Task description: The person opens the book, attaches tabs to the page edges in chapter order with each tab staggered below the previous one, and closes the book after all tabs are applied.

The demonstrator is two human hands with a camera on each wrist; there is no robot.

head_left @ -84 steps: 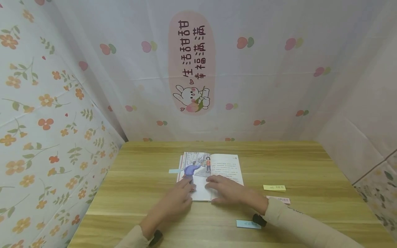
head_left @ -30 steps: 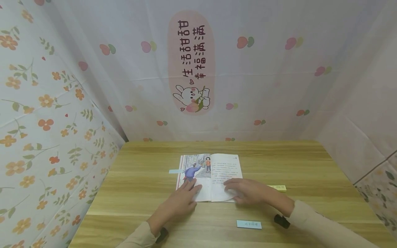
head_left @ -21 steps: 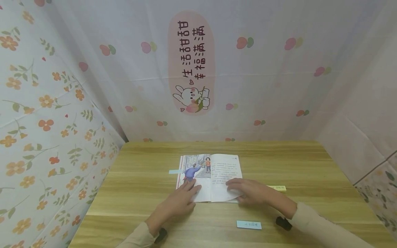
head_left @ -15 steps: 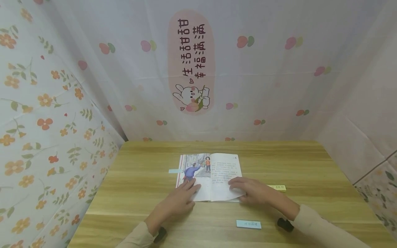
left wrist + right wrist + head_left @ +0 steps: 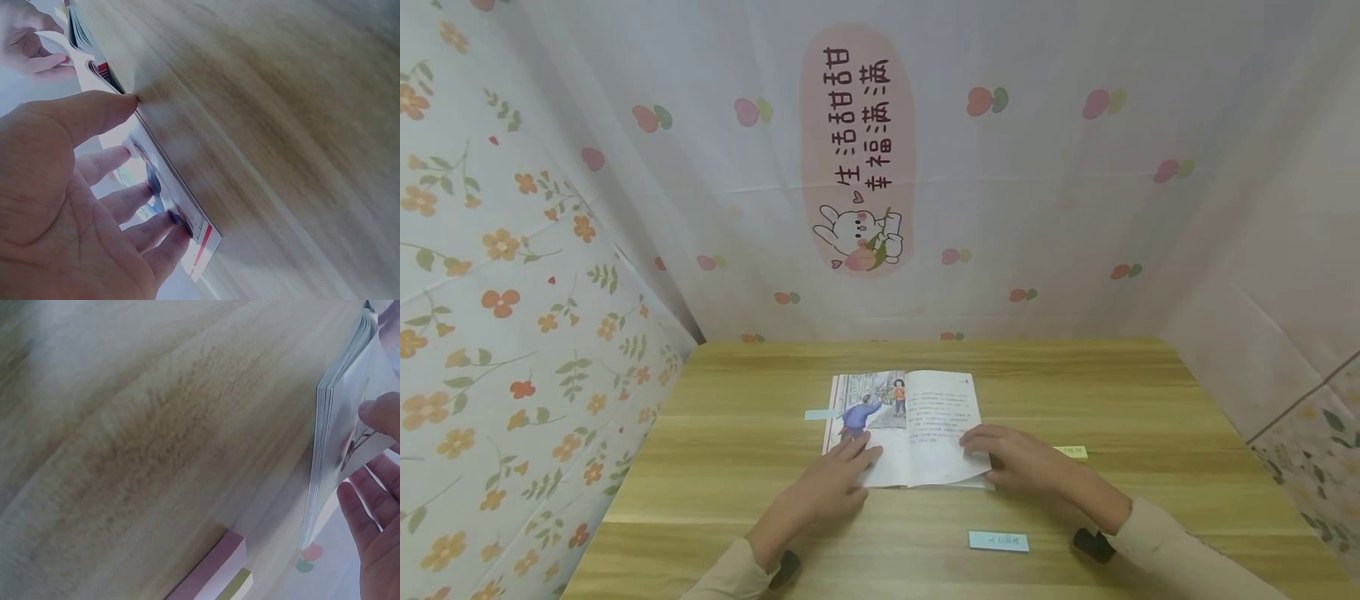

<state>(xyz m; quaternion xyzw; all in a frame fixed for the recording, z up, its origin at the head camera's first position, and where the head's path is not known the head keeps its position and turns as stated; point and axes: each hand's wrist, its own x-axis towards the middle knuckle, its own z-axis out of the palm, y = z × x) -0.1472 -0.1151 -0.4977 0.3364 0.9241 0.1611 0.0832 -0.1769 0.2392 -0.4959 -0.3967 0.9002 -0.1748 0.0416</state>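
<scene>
An open book (image 5: 880,475) lies on the wooden table, its left page illustrated and its right page printed with text. My left hand (image 5: 835,483) rests on the lower part of the left page, fingers extended; in the left wrist view its thumb lies at the book's near edge. At the lower right corner, my right hand (image 5: 1018,458) pinches a page (image 5: 940,425). That page's corner is bent up from the pages below, with the thumb (image 5: 380,415) on one side and fingers on the other in the right wrist view. A light-blue tab (image 5: 820,414) sticks out at the book's left edge.
A light-blue paper slip (image 5: 997,542) with writing lies in front of the book on the table (image 5: 737,450). To the right is a yellow slip (image 5: 1072,452), partly behind the right forearm. A pink pad (image 5: 215,569) shows in the right wrist view. Patterned cloth (image 5: 1000,183) hangs behind.
My right hand has moved from the middle of the book to the right page's lower corner, which is now lifted. The left hand has flattened on the left page and stays there.
</scene>
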